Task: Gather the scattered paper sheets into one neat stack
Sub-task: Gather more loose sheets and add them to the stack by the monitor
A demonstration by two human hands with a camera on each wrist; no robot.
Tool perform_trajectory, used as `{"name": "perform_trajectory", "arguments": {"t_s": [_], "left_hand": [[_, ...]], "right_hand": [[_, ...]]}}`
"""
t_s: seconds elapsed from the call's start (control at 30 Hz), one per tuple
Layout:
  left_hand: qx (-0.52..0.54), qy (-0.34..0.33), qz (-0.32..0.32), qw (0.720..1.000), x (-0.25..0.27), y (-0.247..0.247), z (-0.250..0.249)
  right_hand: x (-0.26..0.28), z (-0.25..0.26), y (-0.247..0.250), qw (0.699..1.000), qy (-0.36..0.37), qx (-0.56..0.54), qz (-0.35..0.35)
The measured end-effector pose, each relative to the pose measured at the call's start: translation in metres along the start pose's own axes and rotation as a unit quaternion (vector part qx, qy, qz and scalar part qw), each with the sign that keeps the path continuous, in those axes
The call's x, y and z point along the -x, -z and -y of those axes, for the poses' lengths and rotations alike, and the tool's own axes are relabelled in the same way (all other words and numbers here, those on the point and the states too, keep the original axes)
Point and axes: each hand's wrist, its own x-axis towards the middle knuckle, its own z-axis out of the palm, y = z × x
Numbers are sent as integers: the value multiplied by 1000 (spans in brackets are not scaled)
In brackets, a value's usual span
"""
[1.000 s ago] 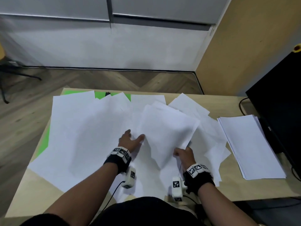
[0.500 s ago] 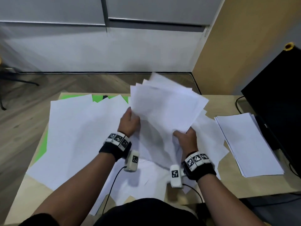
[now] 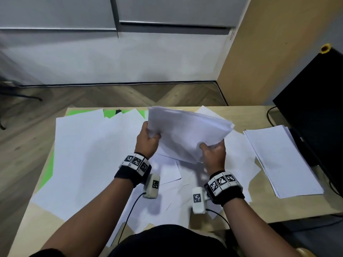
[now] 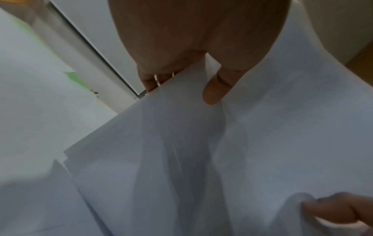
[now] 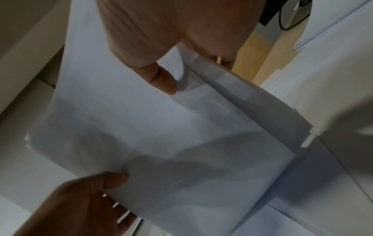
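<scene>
Both hands hold one bundle of white sheets (image 3: 187,134) raised above the surface (image 3: 241,115), tilted with its far edge highest; the left hand (image 3: 147,142) grips the bundle's left edge, thumb on the near face and the other fingers behind it; the right hand (image 3: 213,154) pinches the lower right corner, thumb on top and fingers curled under. In the left wrist view the thumb (image 4: 217,89) presses on the top sheet, the paper buckles in soft folds below it, and the right hand's fingertips (image 4: 331,209) show at the lower right, closed on the paper; in the right wrist view the thumb (image 5: 163,81) lies on the sheets, whose edges fan unevenly at the right, and the left hand shows at the lower left, its thumb on the bundle's edge.

Under and around the raised bundle, loose sheets (image 3: 92,154) lie overlapped across the left and middle of the surface, some reaching over its near edge; a green mat (image 3: 111,113) shows beneath them at the far edge and along the left side. A separate stack of sheets (image 3: 282,160) lies flat at the right, well apart from the hands, its edges only roughly aligned; a black monitor (image 3: 315,108) stands just beyond it, with a cable (image 3: 269,115) beside.
</scene>
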Motion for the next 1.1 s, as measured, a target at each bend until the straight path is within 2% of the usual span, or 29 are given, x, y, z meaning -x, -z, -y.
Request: {"name": "perform_trajectory", "arguments": {"t_s": [0.1, 0.27, 0.5, 0.7, 0.87, 1.03, 1.1], "left_hand": [[3, -14, 7, 1000, -1, -3, -6], [89, -65, -3, 994, -4, -1, -15], [41, 24, 55, 997, 6, -12, 18], [67, 22, 35, 997, 8, -11, 8], [80, 54, 32, 995, 14, -13, 12], [115, 15, 20, 993, 12, -10, 0], [102, 24, 4, 995, 11, -9, 8]], "right_hand": [[-2, 7, -1, 999, 3, -40, -13], [-2, 20, 7, 987, 55, -140, -59], [0, -6, -1, 996, -34, -88, -8], [2, -2, 2, 995, -1, -100, -1], [7, -10, 1, 996, -31, -77, 14], [4, 2, 2, 994, -4, -112, 13], [5, -1, 0, 996, -1, -89, 12]]}}
